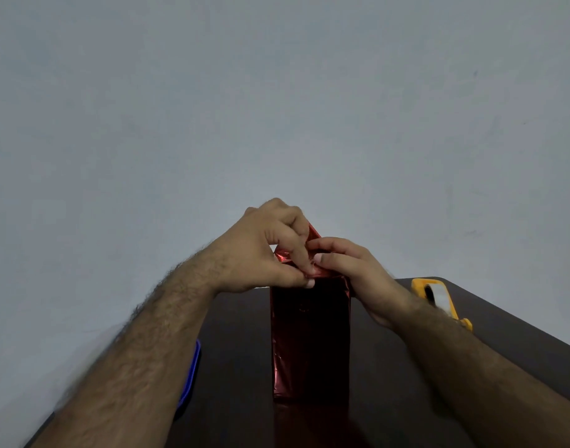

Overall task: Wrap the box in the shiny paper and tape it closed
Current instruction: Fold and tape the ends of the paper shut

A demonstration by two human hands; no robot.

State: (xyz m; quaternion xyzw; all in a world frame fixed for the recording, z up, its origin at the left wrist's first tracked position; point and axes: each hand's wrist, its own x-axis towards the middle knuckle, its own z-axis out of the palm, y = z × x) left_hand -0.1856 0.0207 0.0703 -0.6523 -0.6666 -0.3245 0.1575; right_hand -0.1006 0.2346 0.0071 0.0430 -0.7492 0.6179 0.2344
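So the box (310, 337) is stood upright on the dark table (471, 334), long axis vertical, already sleeved in the red shiny paper (285, 257) down all the sides that can be seen. What's left looks like the top end, and that's where both hands are parked.

The left hand (261, 250) is curled over the top from the left, with the paper pinched between thumb and forefinger right at the near top edge. The right hand (351, 270) comes in from the right, fingers bent and pressed onto the folded flap, touching the left fingertips. 1 pointed flap is sticking up at the far side, behind the left hand.

The tape dispenser (438, 297) is sat on the right, just beyond the right wrist, so the right hand is clearly the nearer 1 for grabbing it. My guess: the fold would need to be kept pinned by the left while that happens, or the foil could spring back.

Something blue (194, 367) is half hidden under the left forearm; it can't be identified.
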